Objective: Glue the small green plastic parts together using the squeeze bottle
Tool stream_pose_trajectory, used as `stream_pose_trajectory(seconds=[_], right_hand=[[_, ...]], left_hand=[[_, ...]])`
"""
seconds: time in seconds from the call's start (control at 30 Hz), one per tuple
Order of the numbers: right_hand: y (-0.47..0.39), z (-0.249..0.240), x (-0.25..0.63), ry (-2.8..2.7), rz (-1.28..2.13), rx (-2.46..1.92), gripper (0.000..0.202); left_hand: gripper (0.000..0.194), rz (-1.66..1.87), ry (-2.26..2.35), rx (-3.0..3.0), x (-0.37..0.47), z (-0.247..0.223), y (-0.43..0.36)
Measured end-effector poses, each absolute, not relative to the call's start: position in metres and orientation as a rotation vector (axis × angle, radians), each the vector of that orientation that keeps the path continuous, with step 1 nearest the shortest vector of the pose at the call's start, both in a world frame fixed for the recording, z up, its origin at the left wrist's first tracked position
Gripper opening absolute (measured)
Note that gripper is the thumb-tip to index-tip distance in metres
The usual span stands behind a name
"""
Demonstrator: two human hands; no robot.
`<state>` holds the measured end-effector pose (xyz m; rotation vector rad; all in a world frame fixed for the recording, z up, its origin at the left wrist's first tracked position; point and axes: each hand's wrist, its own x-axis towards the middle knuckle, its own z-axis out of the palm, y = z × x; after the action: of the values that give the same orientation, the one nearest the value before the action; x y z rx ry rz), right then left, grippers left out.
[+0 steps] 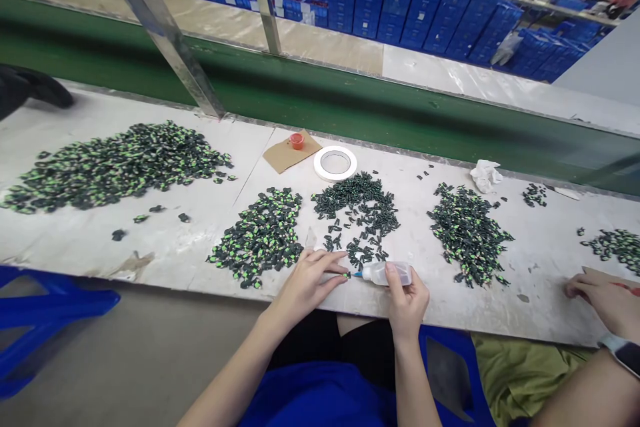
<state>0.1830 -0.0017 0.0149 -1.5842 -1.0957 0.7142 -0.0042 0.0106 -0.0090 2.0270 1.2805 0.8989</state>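
Between thumb and fingertips, my left hand pinches a small black-and-green part over the table's front edge. My right hand is closed around a translucent squeeze bottle, held nearly level. Its thin blue nozzle tip points left and sits right by the part; whether they touch I cannot tell. Just left of my hands lies a pile of black-and-green parts. Beyond them is a heap of small dark pieces, with loose ones spread toward me.
A white tape roll and a cardboard piece with a red cap lie at the back. More piles flank me. A co-worker's hand rests at the right. Crumpled tissue lies near the green ledge.
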Motion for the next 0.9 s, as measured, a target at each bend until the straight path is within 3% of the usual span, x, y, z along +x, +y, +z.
stream_pose_trajectory(seconds=[0.9], right_hand=[[-0.0036,0.0061,0.1869,-0.994,0.696,-1.54,0.038]], left_hand=[[0.036,0.853,1.307,1.973,-0.0045,-0.0081,0.0101]])
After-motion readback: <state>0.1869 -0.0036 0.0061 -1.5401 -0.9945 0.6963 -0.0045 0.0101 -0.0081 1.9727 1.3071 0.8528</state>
